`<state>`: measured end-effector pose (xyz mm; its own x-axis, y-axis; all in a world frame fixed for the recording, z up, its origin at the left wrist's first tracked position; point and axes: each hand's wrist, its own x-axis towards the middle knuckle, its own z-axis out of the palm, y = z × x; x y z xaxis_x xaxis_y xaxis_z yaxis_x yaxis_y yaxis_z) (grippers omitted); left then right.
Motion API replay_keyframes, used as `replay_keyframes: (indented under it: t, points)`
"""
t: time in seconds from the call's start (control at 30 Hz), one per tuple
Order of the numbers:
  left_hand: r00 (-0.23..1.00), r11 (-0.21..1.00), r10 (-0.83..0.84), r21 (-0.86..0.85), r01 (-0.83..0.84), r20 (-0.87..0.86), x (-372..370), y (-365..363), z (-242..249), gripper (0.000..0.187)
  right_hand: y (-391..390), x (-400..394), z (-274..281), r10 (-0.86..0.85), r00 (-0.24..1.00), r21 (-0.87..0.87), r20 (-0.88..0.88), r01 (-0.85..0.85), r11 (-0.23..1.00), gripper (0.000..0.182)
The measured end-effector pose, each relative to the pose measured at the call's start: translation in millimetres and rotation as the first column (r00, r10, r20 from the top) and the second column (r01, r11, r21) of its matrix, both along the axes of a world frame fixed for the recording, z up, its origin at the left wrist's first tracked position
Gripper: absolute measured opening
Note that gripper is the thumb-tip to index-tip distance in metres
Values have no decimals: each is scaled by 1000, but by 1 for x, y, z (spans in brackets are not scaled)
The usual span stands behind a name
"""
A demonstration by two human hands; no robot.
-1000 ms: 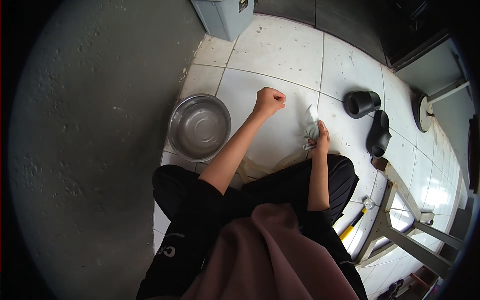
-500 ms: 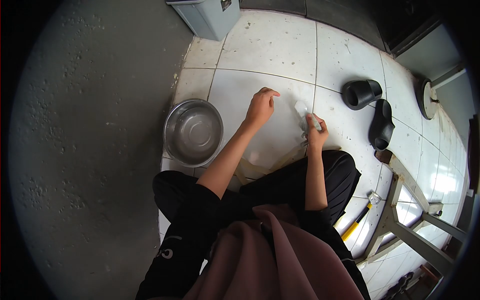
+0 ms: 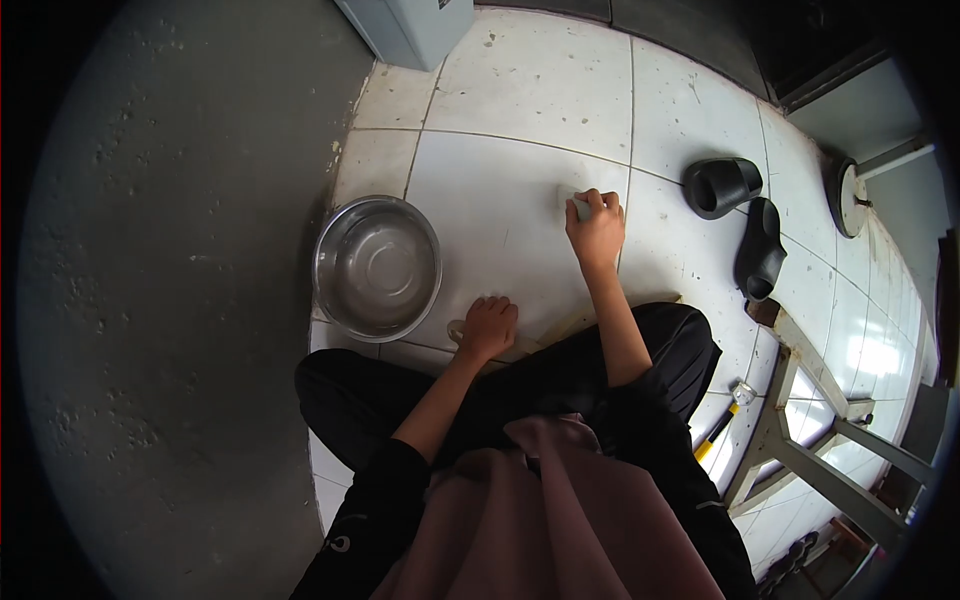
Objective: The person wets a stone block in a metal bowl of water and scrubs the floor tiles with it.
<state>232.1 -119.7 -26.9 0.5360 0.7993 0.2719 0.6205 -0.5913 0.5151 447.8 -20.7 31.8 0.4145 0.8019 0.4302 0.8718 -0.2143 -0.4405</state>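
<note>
I am crouched on a white tiled floor (image 3: 520,90). My right hand (image 3: 596,226) is stretched forward and presses a small pale cloth (image 3: 574,203) flat against a tile; only a corner of the cloth shows past my fingers. My left hand (image 3: 488,327) rests low on the floor by my knee, fingers curled, touching a light-coloured object that is mostly hidden. A steel bowl (image 3: 376,265), with nothing visible in it, sits to the left of my left hand.
A pair of black slippers (image 3: 745,215) lies at the right. A grey bin (image 3: 408,28) stands at the top. A metal stool frame (image 3: 810,425) and a yellow-handled tool (image 3: 718,425) are at the lower right. A dark rough wall (image 3: 180,300) fills the left.
My right hand went from holding the cloth up to pressing it on the tile further forward. My left hand dropped from mid-air to the floor near my knee.
</note>
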Motion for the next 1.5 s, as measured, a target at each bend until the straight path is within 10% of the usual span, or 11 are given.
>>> replay_keyframes:
  t: [0.27,0.53,0.8,0.97,1.27,1.5]
  points:
    - [945,933,-324,153,326,-41,7,-31,-20,11,-8,5,35,51,989,-384,-136,-100,918,20]
    - [959,960,-279,17,280,-57,9,-34,-23,21,-27,-12,-2,47,998,-6,35,-47,999,17]
    - [949,948,-303,75,310,-89,10,-31,-17,49,-14,-10,38,-54,993,-419,-110,3,908,18]
    - [939,936,-334,89,340,-78,10,-21,-5,53,-61,-23,1,39,999,-59,11,-38,998,17]
    - [956,948,-273,141,286,-108,12,-26,-10,56,0,-4,38,-66,995,-385,-69,35,922,19]
    - [952,953,-286,68,294,-109,11,-28,-7,49,-43,-19,2,6,1000,-28,23,-5,1000,19]
